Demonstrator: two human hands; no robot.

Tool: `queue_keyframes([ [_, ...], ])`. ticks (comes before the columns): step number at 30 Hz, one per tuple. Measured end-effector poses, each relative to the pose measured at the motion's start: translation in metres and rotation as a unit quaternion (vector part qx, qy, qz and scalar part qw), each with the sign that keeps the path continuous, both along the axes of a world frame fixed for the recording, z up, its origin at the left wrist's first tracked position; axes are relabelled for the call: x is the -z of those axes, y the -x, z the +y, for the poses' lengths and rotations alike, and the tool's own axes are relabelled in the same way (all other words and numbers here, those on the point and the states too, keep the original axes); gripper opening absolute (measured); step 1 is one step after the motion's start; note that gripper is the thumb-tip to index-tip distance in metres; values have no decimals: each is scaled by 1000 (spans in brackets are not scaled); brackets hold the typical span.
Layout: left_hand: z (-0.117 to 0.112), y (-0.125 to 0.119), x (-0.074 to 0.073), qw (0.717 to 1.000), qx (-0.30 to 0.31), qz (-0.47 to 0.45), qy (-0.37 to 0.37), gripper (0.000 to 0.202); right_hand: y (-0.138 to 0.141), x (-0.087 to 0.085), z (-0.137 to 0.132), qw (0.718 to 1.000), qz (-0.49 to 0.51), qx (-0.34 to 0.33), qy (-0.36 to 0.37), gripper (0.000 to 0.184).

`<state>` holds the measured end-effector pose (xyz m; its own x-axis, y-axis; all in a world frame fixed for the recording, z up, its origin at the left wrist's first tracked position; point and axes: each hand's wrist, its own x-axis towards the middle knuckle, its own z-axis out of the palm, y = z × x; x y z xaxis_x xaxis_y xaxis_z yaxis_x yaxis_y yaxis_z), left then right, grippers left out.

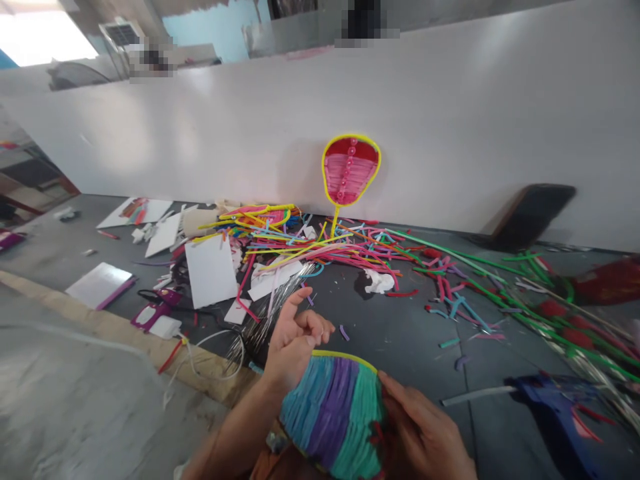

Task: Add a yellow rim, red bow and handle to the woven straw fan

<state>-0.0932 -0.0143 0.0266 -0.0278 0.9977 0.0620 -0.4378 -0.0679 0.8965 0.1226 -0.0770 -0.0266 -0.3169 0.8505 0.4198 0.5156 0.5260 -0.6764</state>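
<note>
A fan-shaped panel [333, 407] of blue, purple and green pipe-cleaner strips lies low in front of me. A yellow pipe cleaner edges its top, and dark red fuzzy bits sit at its lower right. My right hand [425, 423] grips the panel along its right edge, with the thumb and part of the fingers out of sight. Just above the upper left edge is my left hand [297, 333]. Its index finger points up and away while the other fingers curl loosely; I see nothing between them. The left wrist overlaps the panel's side.
Loose pipe cleaners [345, 250] are heaped along the white partition [450, 127]. A finished pink fan [351, 170] with a yellow rim leans there. Further right are a phone [533, 213] and a blue glue gun [560, 413]. White cards [213, 270] and a power strip [155, 312] lie left.
</note>
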Motion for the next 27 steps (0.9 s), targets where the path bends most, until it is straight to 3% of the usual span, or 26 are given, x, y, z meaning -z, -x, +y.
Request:
queue_keyframes([
  [6,-1,-1,2,999,12,-39,-1,55,0,2,-1,1000,18,7,10,43],
  [18,-1,-2,5,1000,14,-21,5,46,-2,7,-2,1000,15,-2,1,48],
  [27,0,-3,8,1000,8,-14,2,39,-4,17,-7,999,11,3,37,44],
])
